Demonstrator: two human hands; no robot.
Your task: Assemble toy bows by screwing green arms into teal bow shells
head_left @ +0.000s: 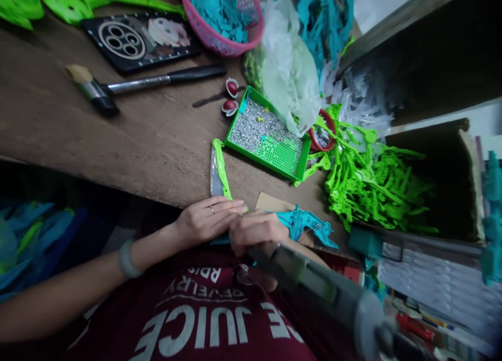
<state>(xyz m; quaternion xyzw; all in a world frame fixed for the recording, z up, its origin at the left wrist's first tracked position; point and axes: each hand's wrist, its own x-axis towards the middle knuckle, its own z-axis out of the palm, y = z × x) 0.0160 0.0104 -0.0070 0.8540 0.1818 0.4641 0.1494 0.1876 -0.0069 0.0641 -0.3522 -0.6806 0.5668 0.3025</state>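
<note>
The teal part (pixel 300 222) lies at the table's (pixel 157 146) near edge, beside my right hand (pixel 257 230), which is curled round a blurred grey tool (pixel 321 285). My left hand (pixel 204 220) covers the green piece's (pixel 220 167) near end; I can't tell its grip. Beyond sit a tray (pixel 261 162) and hammer (pixel 145 82).

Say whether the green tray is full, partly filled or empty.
Partly filled: silvery bits cover much of the green tray, but its floor shows at one end.

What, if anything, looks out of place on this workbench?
A few yellow bits lie among the small silver pieces in the green tray; their colour makes them look stray, though they may belong there.
</note>
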